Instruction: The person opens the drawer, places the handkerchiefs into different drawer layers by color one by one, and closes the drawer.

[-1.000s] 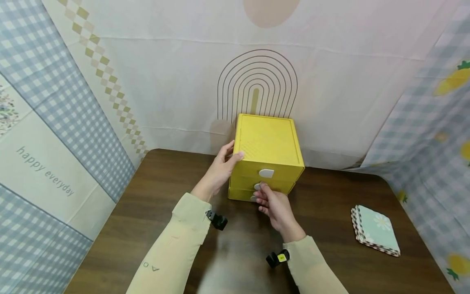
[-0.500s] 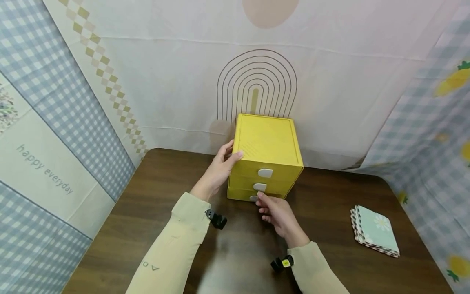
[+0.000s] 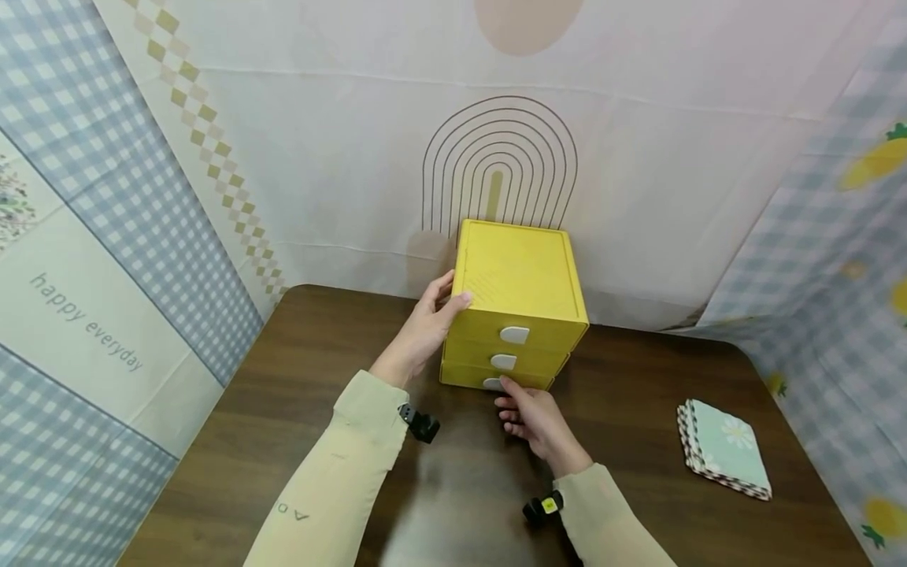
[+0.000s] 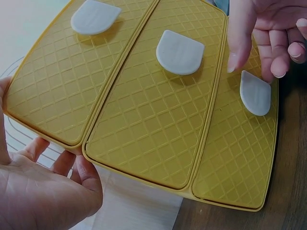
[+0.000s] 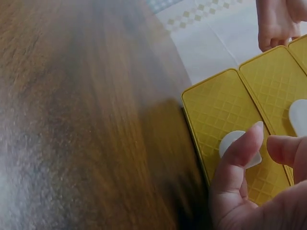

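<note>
A yellow three-drawer storage box [image 3: 520,268] stands at the back of the table, its drawers pushed in. Each drawer front has a white tab handle; in the left wrist view the middle handle [image 4: 180,52] and bottom handle [image 4: 255,94] show plainly. My left hand [image 3: 423,327] holds the box's left front corner, thumb on the top edge and fingers against the side. My right hand [image 3: 534,421] is at the bottom drawer, fingertips right by its handle. In the right wrist view, the thumb and index finger stand apart in front of that handle.
On the right side of the brown wooden table [image 3: 298,441] lies a folded mint cloth [image 3: 730,445] with a daisy and a checked edge. A white printed cloth [image 3: 340,157] hangs behind the box, with blue checked cloth on both sides.
My right hand has let go of the middle drawer's handle and moved down to the bottom one. The left hand has stayed at the box's corner.
</note>
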Action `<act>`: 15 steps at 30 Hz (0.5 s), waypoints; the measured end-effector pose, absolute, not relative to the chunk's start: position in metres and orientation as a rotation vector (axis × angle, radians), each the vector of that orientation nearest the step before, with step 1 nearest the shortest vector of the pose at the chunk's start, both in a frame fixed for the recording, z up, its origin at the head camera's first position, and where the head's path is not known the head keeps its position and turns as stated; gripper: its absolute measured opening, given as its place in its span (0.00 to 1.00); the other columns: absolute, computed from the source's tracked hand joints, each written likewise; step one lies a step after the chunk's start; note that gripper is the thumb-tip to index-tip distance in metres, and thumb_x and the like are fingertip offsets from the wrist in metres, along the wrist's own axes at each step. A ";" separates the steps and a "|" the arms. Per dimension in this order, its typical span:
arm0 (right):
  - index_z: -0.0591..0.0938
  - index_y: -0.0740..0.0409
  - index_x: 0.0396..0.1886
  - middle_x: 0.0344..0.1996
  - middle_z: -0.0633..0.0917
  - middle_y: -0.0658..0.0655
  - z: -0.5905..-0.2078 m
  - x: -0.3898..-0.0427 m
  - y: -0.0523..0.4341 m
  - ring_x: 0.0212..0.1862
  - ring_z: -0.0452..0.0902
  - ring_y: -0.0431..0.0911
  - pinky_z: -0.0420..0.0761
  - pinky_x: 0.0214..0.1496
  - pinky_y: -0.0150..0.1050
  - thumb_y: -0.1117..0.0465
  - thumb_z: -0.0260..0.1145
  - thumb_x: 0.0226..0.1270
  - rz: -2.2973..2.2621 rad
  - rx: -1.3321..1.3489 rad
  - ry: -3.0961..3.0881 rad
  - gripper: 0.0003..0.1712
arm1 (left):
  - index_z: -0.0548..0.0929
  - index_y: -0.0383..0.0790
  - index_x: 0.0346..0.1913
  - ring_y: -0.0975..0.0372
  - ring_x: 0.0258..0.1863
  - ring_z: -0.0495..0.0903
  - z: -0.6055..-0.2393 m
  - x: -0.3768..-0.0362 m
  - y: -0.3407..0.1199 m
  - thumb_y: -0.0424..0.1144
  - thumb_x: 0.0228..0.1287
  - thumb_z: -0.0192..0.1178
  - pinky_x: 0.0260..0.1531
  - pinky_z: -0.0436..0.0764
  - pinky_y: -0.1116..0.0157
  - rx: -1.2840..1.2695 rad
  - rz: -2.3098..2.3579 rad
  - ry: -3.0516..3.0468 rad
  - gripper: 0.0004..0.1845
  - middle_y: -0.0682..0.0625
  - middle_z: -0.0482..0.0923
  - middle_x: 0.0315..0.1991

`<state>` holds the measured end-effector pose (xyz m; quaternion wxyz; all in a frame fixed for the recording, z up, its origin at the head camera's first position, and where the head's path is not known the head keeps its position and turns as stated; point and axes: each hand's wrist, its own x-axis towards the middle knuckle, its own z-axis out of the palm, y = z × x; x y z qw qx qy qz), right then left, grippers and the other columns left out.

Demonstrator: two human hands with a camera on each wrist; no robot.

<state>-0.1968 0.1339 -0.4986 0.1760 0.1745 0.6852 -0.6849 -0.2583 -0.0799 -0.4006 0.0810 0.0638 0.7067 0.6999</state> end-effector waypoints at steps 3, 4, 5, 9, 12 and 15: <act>0.82 0.66 0.42 0.30 0.82 0.54 -0.501 -0.199 0.133 0.26 0.75 0.41 0.78 0.27 0.33 0.39 0.65 0.63 -1.951 0.512 1.913 0.31 | 0.57 0.64 0.73 0.59 0.65 0.61 -0.401 -0.258 -0.080 0.66 0.59 0.59 0.63 0.64 0.54 0.197 2.095 2.110 0.41 0.55 0.60 0.66; 0.82 0.66 0.42 0.29 0.82 0.54 -0.502 -0.199 0.132 0.25 0.75 0.40 0.77 0.27 0.33 0.40 0.65 0.63 -1.956 0.510 1.902 0.30 | 0.57 0.64 0.73 0.59 0.66 0.61 -0.401 -0.258 -0.080 0.66 0.59 0.59 0.63 0.64 0.53 0.200 2.095 2.108 0.41 0.54 0.60 0.67; 0.82 0.66 0.42 0.29 0.83 0.53 -0.503 -0.200 0.132 0.25 0.75 0.40 0.77 0.27 0.32 0.41 0.65 0.64 -1.966 0.507 1.885 0.29 | 0.57 0.64 0.73 0.58 0.66 0.61 -0.400 -0.258 -0.080 0.66 0.60 0.59 0.63 0.64 0.53 0.199 2.097 2.106 0.41 0.54 0.60 0.66; 0.81 0.67 0.45 0.28 0.83 0.51 -0.508 -0.204 0.129 0.25 0.74 0.39 0.77 0.27 0.31 0.45 0.65 0.66 -2.056 0.500 1.774 0.27 | 0.57 0.64 0.73 0.58 0.66 0.61 -0.400 -0.258 -0.080 0.65 0.60 0.60 0.63 0.64 0.53 0.197 2.101 2.105 0.41 0.54 0.59 0.67; 0.79 0.68 0.48 0.28 0.83 0.50 -0.512 -0.205 0.127 0.26 0.74 0.38 0.77 0.27 0.30 0.48 0.66 0.66 -2.130 0.510 1.688 0.26 | 0.56 0.64 0.73 0.58 0.66 0.61 -0.399 -0.258 -0.081 0.65 0.60 0.59 0.63 0.64 0.54 0.194 2.095 2.105 0.41 0.54 0.59 0.67; 0.78 0.67 0.48 0.28 0.82 0.50 -0.514 -0.205 0.126 0.25 0.73 0.38 0.76 0.27 0.29 0.48 0.67 0.64 -2.167 0.522 1.647 0.26 | 0.55 0.64 0.74 0.59 0.66 0.61 -0.398 -0.258 -0.080 0.64 0.61 0.59 0.63 0.64 0.55 0.191 2.089 2.100 0.40 0.53 0.58 0.68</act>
